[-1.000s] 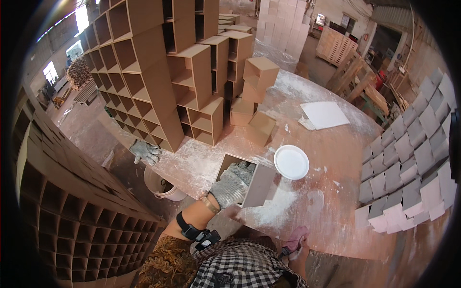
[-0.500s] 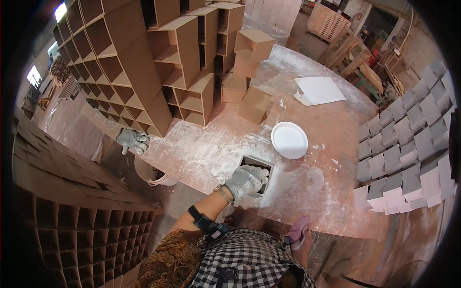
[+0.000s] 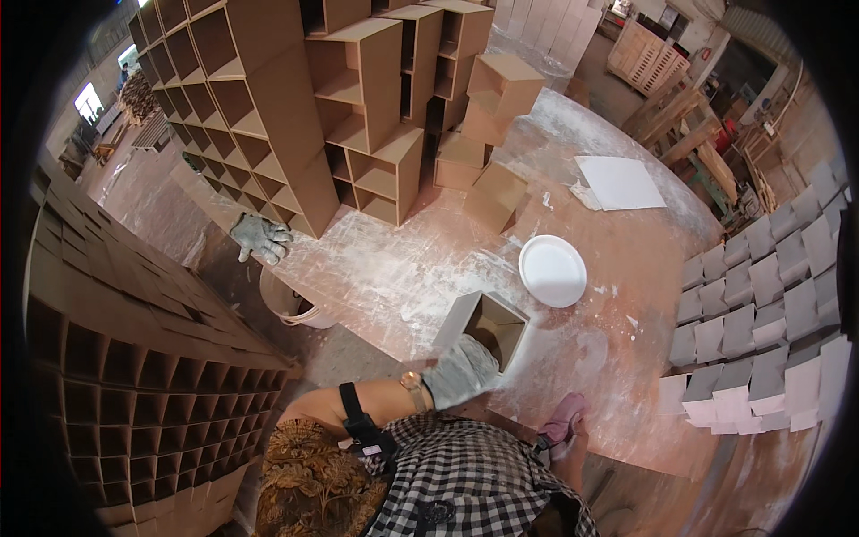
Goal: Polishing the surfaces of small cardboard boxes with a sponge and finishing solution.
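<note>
My left hand (image 3: 463, 371), in a grey work glove, is closed on the near edge of an open box (image 3: 458, 320). Its fingers reach into the box's opening and are partly hidden. The box has grey outer sides and a brown inside, and stands tilted on the powdery table. To the right, by the table's near edge, my right hand (image 3: 573, 440) is closed around a pinkish, cloth-like thing (image 3: 565, 412) whose kind I cannot make out. Beyond the box sits a round white lid-like dish (image 3: 553, 270).
Stacked brown open boxes (image 3: 277, 107) rise at the far left, with loose ones (image 3: 495, 197) beside them. A grey glove (image 3: 260, 238) lies at the table's left edge above a bucket (image 3: 291, 300). Grey boxes (image 3: 761, 313) are piled right. A white sheet (image 3: 619, 183) lies farther back.
The box has turned and tipped, so that its grey left side now shows. My left hand has shifted nearer to me, at the box's near edge. The view has moved slightly.
</note>
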{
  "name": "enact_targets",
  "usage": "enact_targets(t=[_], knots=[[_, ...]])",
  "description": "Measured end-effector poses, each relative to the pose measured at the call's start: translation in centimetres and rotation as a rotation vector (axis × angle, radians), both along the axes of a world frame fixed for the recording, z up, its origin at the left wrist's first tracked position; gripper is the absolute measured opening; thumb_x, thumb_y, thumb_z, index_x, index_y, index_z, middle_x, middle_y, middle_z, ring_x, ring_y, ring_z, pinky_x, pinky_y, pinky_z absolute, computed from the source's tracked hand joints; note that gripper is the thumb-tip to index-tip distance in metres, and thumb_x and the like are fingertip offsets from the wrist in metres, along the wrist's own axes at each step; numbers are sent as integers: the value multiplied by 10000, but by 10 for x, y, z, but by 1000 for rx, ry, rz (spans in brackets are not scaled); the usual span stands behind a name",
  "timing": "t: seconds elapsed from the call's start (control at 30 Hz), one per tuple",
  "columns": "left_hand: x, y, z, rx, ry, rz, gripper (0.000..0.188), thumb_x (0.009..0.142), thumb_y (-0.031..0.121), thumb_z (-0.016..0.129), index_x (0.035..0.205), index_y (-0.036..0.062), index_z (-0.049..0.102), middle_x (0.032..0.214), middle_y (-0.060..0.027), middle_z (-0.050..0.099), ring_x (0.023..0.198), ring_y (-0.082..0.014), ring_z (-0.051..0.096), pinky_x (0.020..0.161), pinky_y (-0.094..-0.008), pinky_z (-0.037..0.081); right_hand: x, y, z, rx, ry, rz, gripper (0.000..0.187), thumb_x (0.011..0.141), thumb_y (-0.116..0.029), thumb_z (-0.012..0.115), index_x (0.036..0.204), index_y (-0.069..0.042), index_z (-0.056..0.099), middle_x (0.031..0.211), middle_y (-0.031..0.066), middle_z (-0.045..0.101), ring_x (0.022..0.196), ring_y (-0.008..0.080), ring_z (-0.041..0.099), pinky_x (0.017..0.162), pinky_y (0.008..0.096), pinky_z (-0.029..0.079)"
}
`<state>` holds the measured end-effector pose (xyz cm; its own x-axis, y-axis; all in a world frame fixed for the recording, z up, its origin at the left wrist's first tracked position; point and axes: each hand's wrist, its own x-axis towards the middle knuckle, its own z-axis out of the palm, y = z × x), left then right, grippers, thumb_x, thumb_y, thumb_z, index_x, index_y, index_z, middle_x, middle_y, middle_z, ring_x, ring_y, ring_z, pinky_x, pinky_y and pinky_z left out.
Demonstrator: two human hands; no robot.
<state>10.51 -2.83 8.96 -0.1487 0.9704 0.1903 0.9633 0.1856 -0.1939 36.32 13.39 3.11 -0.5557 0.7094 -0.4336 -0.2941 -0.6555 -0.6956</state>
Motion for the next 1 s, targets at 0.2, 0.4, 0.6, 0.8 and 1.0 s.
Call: enact_targets(t=[0.2, 0.4, 0.6, 0.8, 1.0], knots=[[64, 45, -1, -3, -63, -241, 332, 736, 143, 518, 945, -94, 619, 937, -255, 612, 865, -398, 597, 850, -528, 447, 1, 23, -11, -39, 19, 16, 419, 886, -86, 502, 1290, -21, 412, 1165, 121, 546, 1040, 266, 558, 884, 386, 471], [94, 92, 35, -332, 301, -343, 386, 759, 153, 523, 1047, -88, 612, 956, -219, 634, 934, -415, 582, 824, -536, 449, 15, 28, 3, -112, 19, -55, 404, 890, -95, 508, 1277, -22, 417, 1129, 118, 555, 991, 262, 569, 855, 380, 483], [37, 116, 123, -88, -135, -485, 125, 728, 172, 564, 728, 52, 599, 677, -131, 599, 637, -274, 596, 567, -407, 456, 52, 49, -44, -234, 235, -142, 284, 872, -148, 565, 1117, -28, 489, 985, 108, 594, 800, 246, 605, 659, 378, 526], [51, 161, 313, 216, 144, -515, 123, 670, 171, 596, 671, 100, 496, 561, -70, 489, 557, -270, 531, 542, -400, 421, 100, 72, -13, -144, 205, -391, 374, 864, -84, 549, 1214, 10, 458, 1087, 111, 581, 956, 276, 592, 834, 425, 503], [104, 260, 418, 575, 11, -813, 155, 704, 80, 677, 816, 107, 572, 714, -91, 574, 671, -276, 581, 602, -365, 474, 210, 85, -19, -45, 204, -715, 389, 895, -140, 493, 1262, -21, 436, 1101, 118, 564, 981, 287, 574, 820, 465, 480]])
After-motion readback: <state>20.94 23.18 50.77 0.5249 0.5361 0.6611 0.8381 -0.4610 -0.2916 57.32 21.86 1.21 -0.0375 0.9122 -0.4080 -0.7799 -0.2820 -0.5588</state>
